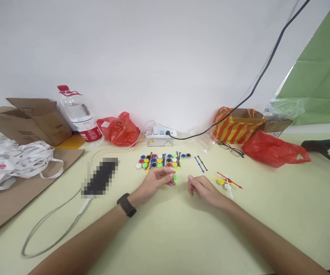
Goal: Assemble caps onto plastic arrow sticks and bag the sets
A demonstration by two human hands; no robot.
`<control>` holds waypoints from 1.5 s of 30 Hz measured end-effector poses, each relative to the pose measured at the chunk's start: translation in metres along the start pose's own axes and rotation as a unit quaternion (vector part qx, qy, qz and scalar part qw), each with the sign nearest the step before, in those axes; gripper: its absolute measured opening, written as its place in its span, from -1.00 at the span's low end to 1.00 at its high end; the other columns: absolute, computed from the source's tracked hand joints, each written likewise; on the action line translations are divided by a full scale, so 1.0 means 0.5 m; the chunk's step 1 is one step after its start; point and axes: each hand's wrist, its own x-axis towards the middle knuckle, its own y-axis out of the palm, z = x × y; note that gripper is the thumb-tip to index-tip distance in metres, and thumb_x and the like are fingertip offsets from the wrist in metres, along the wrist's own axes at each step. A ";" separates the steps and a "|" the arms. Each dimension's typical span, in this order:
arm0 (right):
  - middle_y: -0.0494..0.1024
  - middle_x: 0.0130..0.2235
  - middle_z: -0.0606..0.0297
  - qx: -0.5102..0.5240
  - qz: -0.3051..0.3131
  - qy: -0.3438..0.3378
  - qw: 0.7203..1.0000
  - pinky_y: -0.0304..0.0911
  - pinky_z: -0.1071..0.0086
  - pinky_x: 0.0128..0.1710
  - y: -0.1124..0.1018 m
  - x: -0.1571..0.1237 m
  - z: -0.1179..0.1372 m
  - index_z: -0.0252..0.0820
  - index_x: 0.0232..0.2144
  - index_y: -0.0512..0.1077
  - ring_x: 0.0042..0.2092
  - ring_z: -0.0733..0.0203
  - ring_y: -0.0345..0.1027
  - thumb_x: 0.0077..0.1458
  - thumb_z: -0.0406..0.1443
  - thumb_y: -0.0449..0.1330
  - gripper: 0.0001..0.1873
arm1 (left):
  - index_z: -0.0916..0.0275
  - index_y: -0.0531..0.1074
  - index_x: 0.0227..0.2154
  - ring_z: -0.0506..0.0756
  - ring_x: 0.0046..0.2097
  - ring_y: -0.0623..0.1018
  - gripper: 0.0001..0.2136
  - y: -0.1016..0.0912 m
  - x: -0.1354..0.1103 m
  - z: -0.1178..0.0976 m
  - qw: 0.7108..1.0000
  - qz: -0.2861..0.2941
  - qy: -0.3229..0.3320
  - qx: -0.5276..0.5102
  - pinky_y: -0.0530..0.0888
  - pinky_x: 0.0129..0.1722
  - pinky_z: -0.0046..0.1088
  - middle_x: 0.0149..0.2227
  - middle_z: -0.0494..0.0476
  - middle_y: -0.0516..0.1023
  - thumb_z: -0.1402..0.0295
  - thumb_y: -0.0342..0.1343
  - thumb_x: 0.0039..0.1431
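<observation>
My left hand (pixel 156 182), with a black watch on its wrist, is closed in a pinch on a small bright green plastic piece (pixel 176 177). Just right of it, my right hand (pixel 205 190) has its fingers curled and thumb pressed in; whether anything is between them is hidden. Beyond my left hand stand rows of small round coloured discs (pixel 154 160) with thin plastic arrows lying over them. A blue arrow (pixel 199 164) and a black arrow (pixel 203 163) lie to their right. Beside my right hand, a red arrow (pixel 229 180) lies by a yellow disc (pixel 220 182) and a white disc (pixel 227 187).
A pixelated dark device (pixel 100 178) on a cable lies left. Behind are a large bottle (pixel 81 118), red plastic bags (pixel 120 129), a power strip (pixel 160 132) and glasses (pixel 232 149). White straps (pixel 24 160) lie on cardboard (pixel 53 164) at far left.
</observation>
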 end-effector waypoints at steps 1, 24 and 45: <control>0.26 -0.55 0.38 -0.001 -0.002 0.000 1.000 0.06 0.34 -0.37 0.001 0.000 -0.001 -0.19 -0.59 0.39 -0.47 0.26 0.15 0.44 0.07 -0.13 -0.30 | 0.29 0.61 -0.18 0.04 -0.32 0.62 -0.70 0.000 0.001 0.000 1.000 0.001 -0.005 -0.008 0.54 -0.22 -0.40 -0.32 0.12 0.62 0.18 0.39 0.13; 0.24 -0.56 0.39 -0.034 -0.013 0.011 0.999 0.04 0.35 -0.37 0.001 0.002 -0.007 -0.20 -0.51 0.49 -0.46 0.25 0.18 0.45 0.06 -0.15 -0.31 | 0.31 0.44 -0.41 0.03 -0.29 0.53 -0.75 0.002 0.003 -0.020 0.973 -0.017 -0.083 -0.214 0.46 -0.20 -0.45 -0.39 0.09 0.49 0.29 0.38 0.15; 0.17 -0.48 0.45 -0.038 -0.040 -0.050 0.997 -0.02 0.39 -0.43 0.006 0.008 -0.002 -0.13 -0.17 0.42 -0.44 0.27 0.07 0.41 -0.05 0.03 -0.68 | 0.25 0.56 -0.10 0.03 -0.20 0.60 -0.72 0.001 -0.004 -0.013 0.991 0.056 -0.083 -0.093 0.45 -0.11 -0.43 -0.26 0.08 0.56 0.24 0.36 0.19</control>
